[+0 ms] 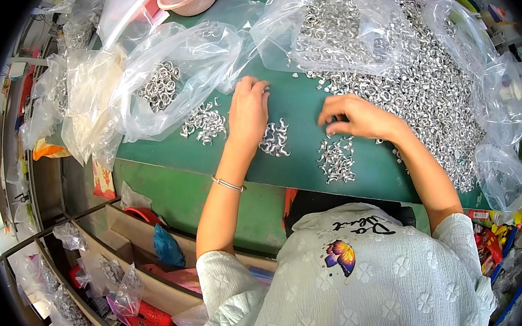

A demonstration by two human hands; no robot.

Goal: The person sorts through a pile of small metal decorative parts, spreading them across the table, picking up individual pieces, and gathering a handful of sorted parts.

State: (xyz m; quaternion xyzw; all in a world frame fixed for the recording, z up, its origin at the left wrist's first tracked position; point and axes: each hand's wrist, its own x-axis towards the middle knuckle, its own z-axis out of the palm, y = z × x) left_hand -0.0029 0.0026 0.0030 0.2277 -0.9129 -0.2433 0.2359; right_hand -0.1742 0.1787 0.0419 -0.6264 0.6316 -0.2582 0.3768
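Note:
My left hand point(249, 112) is over the green table, its fingers bent down and drawn together. Its fingertips are partly hidden, so whatever they hold cannot be made out. Just below it lies a small heap of curved silvery metal pieces point(275, 138). To its left is another small pile of such pieces point(204, 123). My right hand point(355, 116) hovers with curled fingers, the thumb apart from them and nothing visible between. Under it sits a third little pile of metal pieces point(336, 160). A large spread of shiny metal parts point(434, 100) lies beyond my right hand.
A clear plastic bag point(203, 51) with metal rings point(160, 87) lies at the left. Another clear bag point(275, 33) covers parts at the back, near a pink basket point(190, 2). Wooden shelving point(125, 226) with bagged parts stands below left. The green table's point(212, 164) front edge runs before me.

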